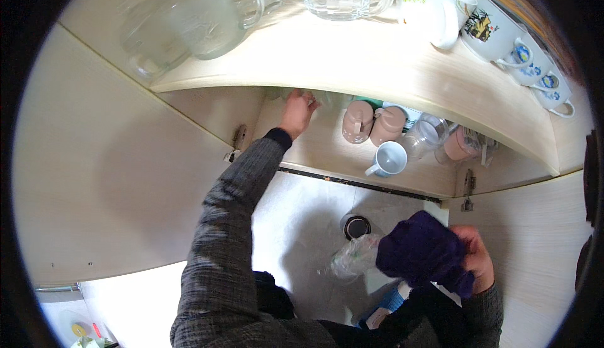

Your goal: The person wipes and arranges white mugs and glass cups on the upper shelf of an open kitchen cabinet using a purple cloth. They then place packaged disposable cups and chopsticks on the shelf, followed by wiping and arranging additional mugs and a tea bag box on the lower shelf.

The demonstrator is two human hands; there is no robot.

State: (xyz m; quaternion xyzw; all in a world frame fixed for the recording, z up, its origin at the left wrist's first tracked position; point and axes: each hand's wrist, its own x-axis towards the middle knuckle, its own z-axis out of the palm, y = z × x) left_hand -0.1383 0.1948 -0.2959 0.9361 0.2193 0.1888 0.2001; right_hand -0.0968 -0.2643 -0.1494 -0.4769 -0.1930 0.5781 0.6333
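My left hand (298,114) reaches into the lower cupboard compartment, under the edge of the upper shelf (292,62). Its fingertips are at clear glassware (325,97) near the back; whether they grip it is hard to make out. A dark purple cloth (420,249) hangs bunched in my right hand (477,258), outside the cupboard by the right door. Right of my left hand stand two pinkish-beige lidded cups (357,122). A white mug (390,158) sits in front of them, beside clear containers (424,135).
Glass jugs (207,22) and patterned white mugs (493,32) stand on the upper shelf. Open doors flank me, the left door (108,159) and the right door (524,234). Below are a dark-lidded container (357,227) and a clear plastic bag (354,256). A pink container (460,144) is at the lower compartment's right.
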